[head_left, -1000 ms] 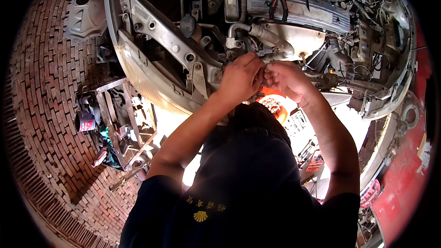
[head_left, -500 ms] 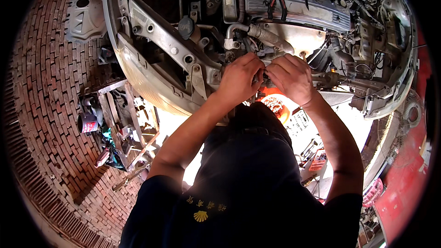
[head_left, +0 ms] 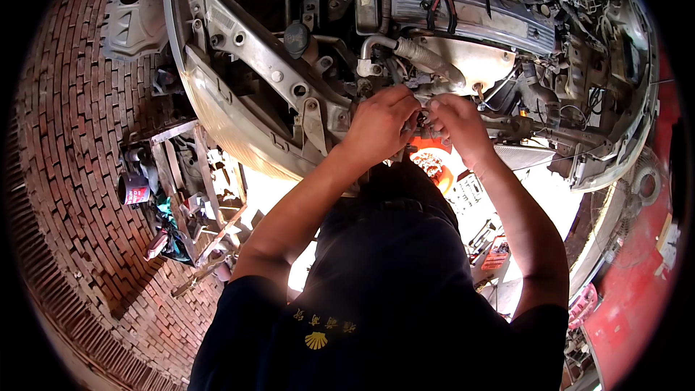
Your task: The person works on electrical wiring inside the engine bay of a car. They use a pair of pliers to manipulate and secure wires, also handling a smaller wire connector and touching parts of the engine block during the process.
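Observation:
Both my hands are at the front of a car's engine bay. My left hand (head_left: 381, 127) is closed, its fingers curled around a small dark part that I cannot make out. Close beside it, my right hand (head_left: 461, 127) has its thumb and forefinger pinched together near that part; whatever they hold is too small to name. Just beyond my hands lie a bent metal pipe with a ribbed hose (head_left: 416, 56) and a pale heat shield (head_left: 474, 61). A pair of pliers (head_left: 443, 9) with dark red handles rests on the engine cover (head_left: 499, 22).
An orange bowl (head_left: 447, 179) with small items sits below my hands, next to a set of tools (head_left: 470, 195). The metal front crossmember (head_left: 275, 72) runs along the left. A cluttered wooden rack (head_left: 177, 132) stands on the brick floor (head_left: 79, 174); a fan (head_left: 644, 181) is at right.
My right hand has shifted slightly and turned, its fingers now pinched and lifted a little off my left hand. The left hand stays in about the same place.

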Available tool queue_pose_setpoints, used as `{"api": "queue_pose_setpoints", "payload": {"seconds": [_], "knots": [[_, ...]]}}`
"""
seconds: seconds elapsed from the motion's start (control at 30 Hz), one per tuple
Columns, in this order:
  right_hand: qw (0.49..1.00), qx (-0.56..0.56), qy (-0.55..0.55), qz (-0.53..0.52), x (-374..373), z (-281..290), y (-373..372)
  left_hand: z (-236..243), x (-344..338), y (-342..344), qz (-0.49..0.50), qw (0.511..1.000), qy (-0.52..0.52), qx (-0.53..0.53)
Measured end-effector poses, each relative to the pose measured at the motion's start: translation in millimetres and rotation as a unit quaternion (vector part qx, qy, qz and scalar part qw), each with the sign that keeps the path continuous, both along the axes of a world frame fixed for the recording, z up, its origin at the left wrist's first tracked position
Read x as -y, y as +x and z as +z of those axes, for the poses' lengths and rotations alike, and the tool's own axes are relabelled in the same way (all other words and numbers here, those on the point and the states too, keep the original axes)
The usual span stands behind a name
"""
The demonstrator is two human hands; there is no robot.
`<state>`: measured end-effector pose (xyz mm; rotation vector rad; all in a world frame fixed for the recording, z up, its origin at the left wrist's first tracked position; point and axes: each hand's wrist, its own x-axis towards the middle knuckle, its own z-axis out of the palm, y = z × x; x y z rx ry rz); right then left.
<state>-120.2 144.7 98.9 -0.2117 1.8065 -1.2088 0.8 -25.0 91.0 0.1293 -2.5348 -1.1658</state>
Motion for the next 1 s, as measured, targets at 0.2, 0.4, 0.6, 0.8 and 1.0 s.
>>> {"api": "queue_pose_setpoints", "payload": {"seconds": [0.2,0.4,0.6,0.8,1.0], "knots": [[0.735,-0.63,-0.115,0.225,3.9,21.2,-13.0,-0.8,-0.3,-0.3,-0.003,1.0,0.007,0.002],[0.684,-0.661,-0.133,0.279,7.1,21.5,-15.1,1.4,-0.1,0.9,-0.008,1.0,-0.007,0.018],[0.744,-0.6,-0.097,0.278,8.9,24.2,-5.9,3.0,-0.5,2.9,-0.015,0.999,-0.023,0.027],[0.962,-0.256,-0.041,0.084,8.4,8.2,12.5,7.7,2.2,1.0,-0.026,0.998,0.041,0.047],[0.961,-0.262,-0.039,0.08,7.5,6.9,13.6,5.5,0.5,-0.4,-0.019,0.997,0.031,0.062]]}}
